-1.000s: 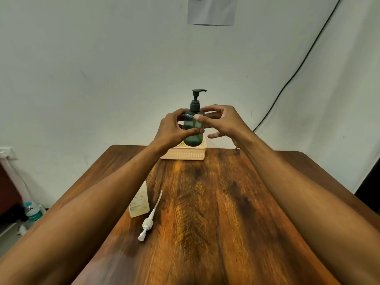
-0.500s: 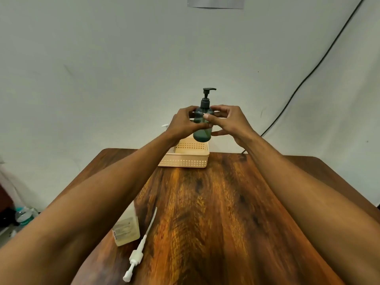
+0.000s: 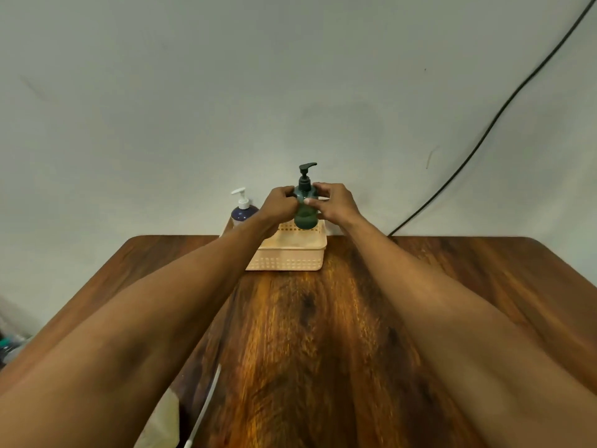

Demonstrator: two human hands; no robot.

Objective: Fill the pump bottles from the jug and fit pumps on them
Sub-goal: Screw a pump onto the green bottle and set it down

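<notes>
A dark green pump bottle (image 3: 305, 218) with a black pump head (image 3: 306, 171) is held upright over the far part of a cream plastic basket (image 3: 287, 258). My left hand (image 3: 278, 205) grips its left side and my right hand (image 3: 332, 202) grips its right side near the shoulder. A dark blue bottle with a white pump (image 3: 243, 210) stands at the basket's far left. A loose white pump with its long tube (image 3: 206, 405) lies on the table near my left forearm, next to a pale bottle (image 3: 163, 425) mostly hidden by that arm.
The wooden table (image 3: 452, 302) reaches a grey wall close behind the basket. A black cable (image 3: 484, 130) runs down the wall to the right of the basket. Clutter shows on the floor at the far left (image 3: 9, 345).
Both hands have carried the green bottle farther away, over the basket's rear. The view has tilted up, so the blue bottle has appeared and the loose pump has slid toward the bottom edge.
</notes>
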